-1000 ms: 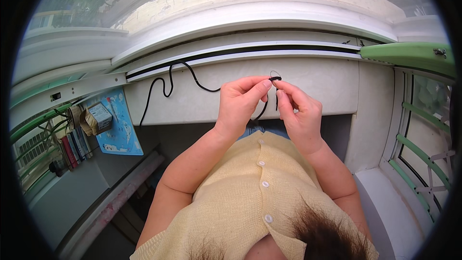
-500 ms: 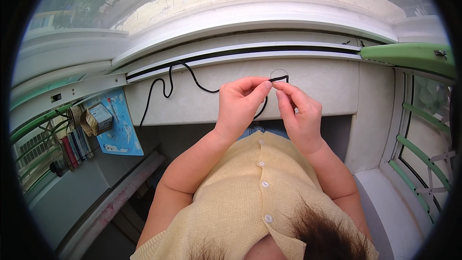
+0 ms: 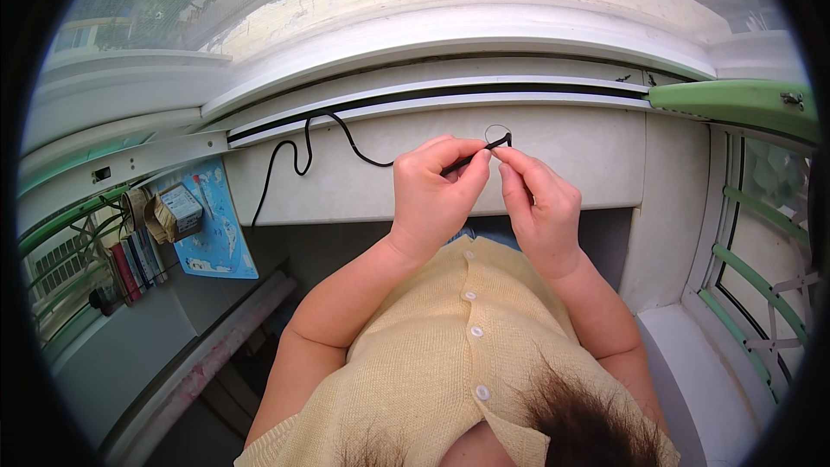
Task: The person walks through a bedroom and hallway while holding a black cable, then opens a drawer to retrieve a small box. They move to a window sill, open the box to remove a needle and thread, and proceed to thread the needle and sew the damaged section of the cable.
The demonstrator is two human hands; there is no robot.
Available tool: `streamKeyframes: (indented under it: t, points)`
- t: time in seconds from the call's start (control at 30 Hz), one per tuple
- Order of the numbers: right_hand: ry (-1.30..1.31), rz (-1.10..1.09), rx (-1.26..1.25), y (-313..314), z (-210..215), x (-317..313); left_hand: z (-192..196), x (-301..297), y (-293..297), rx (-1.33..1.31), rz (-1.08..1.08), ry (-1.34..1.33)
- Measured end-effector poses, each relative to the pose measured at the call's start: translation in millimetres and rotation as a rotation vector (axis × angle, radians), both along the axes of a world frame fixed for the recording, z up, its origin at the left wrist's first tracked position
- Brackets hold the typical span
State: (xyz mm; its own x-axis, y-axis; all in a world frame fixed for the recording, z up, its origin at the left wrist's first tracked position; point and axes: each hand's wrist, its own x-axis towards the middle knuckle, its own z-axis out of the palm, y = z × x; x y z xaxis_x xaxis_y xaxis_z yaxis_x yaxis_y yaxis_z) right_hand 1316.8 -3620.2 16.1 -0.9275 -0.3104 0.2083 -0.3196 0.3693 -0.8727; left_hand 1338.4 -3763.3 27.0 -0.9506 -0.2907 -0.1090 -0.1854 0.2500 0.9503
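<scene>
A black cord (image 3: 349,140) lies in loose curves over the pale sill and runs to my left hand (image 3: 435,195). That hand is closed, pinching the cord between thumb and index finger, with a straight stretch pointing up to the right. The cord bends sharply there and comes down at my right hand (image 3: 545,212), whose index fingertip meets it. My right hand is closed too, its fingertips close to the left thumb. A thin, wire-like loop (image 3: 496,126) stands up above the fingertips by the bend. How it joins the cord is hidden by my fingers.
Beyond the pale sill (image 3: 571,156) runs a window track (image 3: 519,97). A green frame piece (image 3: 735,104) stands at the far right. On the left are a blue printed sheet (image 3: 226,238), a small box (image 3: 177,212) and several books (image 3: 137,264).
The straight stretch of cord now shows farther out of my left fingers, and its bend has shifted slightly left. The strand that hung between my hands is out of sight.
</scene>
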Motion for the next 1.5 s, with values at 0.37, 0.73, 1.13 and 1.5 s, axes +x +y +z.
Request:
streamKeyframes:
  t: [0.37, 0.73, 1.13, 1.5]
  points:
    - [0.009, 0.008, -0.017, 1.2, 1.1, -3.0, -1.2, -2.6, 3.1, -0.219, -0.015, 0.188]
    - [0.030, 0.065, 0.037, 4.7, 4.5, -9.8, -1.0, -4.6, 1.7, -0.300, -0.037, 0.221]
    - [-0.079, 0.115, 0.163, 11.0, 23.6, -16.8, -6.6, -4.5, -0.4, -0.410, -0.097, 0.323]
    - [0.117, 0.100, 0.182, 9.9, 15.6, -19.7, -4.0, -5.2, 0.5, -0.507, -0.120, 0.366]
